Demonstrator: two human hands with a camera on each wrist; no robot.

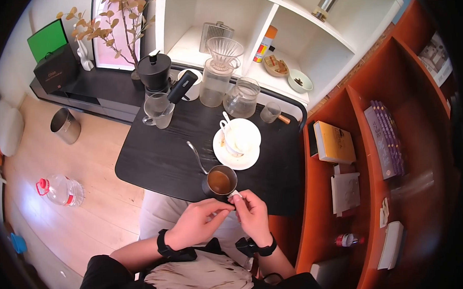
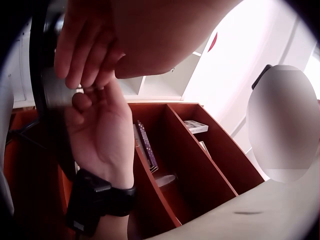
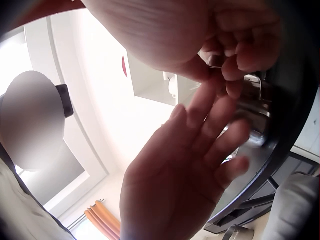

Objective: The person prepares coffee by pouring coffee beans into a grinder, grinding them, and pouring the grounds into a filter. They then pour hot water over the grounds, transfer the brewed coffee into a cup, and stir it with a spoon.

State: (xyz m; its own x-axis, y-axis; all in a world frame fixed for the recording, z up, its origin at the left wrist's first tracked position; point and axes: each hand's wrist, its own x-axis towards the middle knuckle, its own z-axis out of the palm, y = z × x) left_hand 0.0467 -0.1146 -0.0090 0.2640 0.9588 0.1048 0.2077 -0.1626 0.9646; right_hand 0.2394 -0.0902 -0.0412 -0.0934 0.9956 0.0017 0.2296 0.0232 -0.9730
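Brown liquid fills part of a small metal gooseneck pot (image 1: 220,181) near the table's front edge. Its thin curved spout (image 1: 195,155) points away from me. My right hand (image 1: 251,212) grips the pot's handle (image 1: 235,194) between thumb and curled fingers. From the other side my left hand (image 1: 203,222) reaches across, fingertips right beside the right hand's. In the right wrist view the left hand (image 3: 172,175) has its fingers loosely extended; its index tip is hidden there. A white cup (image 1: 241,135) stands on a saucer (image 1: 248,163) just beyond the pot.
The black table (image 1: 155,152) also carries a glass mug (image 1: 159,110), a coffee grinder (image 1: 154,71), a glass server (image 1: 242,99) and a ribbed dripper (image 1: 225,50) on a clear container. A brown bookshelf (image 1: 355,109) borders the right side. A water bottle (image 1: 65,191) stands on the floor.
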